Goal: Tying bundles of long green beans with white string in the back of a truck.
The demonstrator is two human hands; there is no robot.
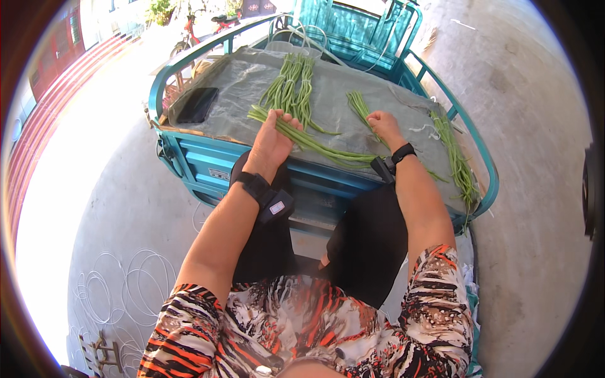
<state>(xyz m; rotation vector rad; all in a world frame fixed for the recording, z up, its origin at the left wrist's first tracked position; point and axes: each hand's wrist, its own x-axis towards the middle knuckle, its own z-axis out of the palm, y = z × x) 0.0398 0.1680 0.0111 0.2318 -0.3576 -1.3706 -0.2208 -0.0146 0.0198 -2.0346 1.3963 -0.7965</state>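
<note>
My left hand (274, 141) is closed around a bunch of long green yardlong beans (326, 150), whose far ends sag right towards my right wrist. Just beyond it lie tied bundles of the same beans (294, 82), side by side on the grey sheet (335, 90). My right hand (385, 128) has its fingers bent together at a smaller group of beans (359, 105); whether they grip a bean cannot be made out. That group runs partly under my right forearm. Farther right, another pile of beans (453, 158) lies along the sheet's edge.
The sheet covers the bed of a teal cargo tricycle (212, 156) with side rails (472, 141). A dark flat phone-like object (197, 105) lies at its left. White ties (427, 130) rest near the right pile. Coiled wire (146, 283) and a small wooden stool (106, 352) are on the ground.
</note>
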